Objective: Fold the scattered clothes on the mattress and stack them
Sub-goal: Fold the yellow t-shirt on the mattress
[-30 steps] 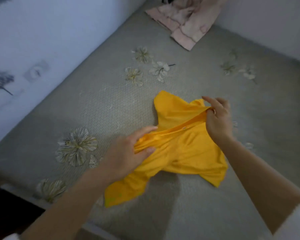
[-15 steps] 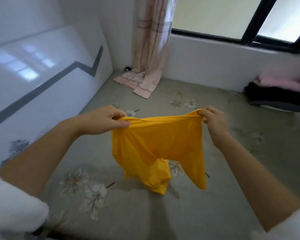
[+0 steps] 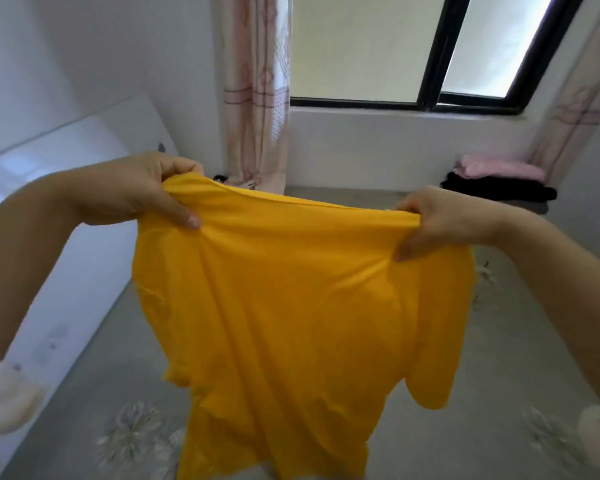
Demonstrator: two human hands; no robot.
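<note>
A yellow shirt point(image 3: 284, 313) hangs in the air in front of me, stretched wide along its top edge. My left hand point(image 3: 146, 188) pinches the top left corner of the cloth between thumb and fingers. The top right corner is bunched inside the grip of my right hand point(image 3: 437, 220). The shirt's lower part drops down toward the grey flowered mattress point(image 3: 465, 438) and hides much of it. A short sleeve hangs at the right side.
A stack of folded clothes, pink point(image 3: 499, 168) over black point(image 3: 499, 190), lies at the far right of the mattress by the wall. A pink curtain point(image 3: 257, 98) hangs at the far corner, beside a window point(image 3: 430, 53). White wall panel runs along the left.
Both hands have lifted the yellow shirt off the mattress and pulled it apart, up to chest height. My view has tilted up from the mattress to the window.
</note>
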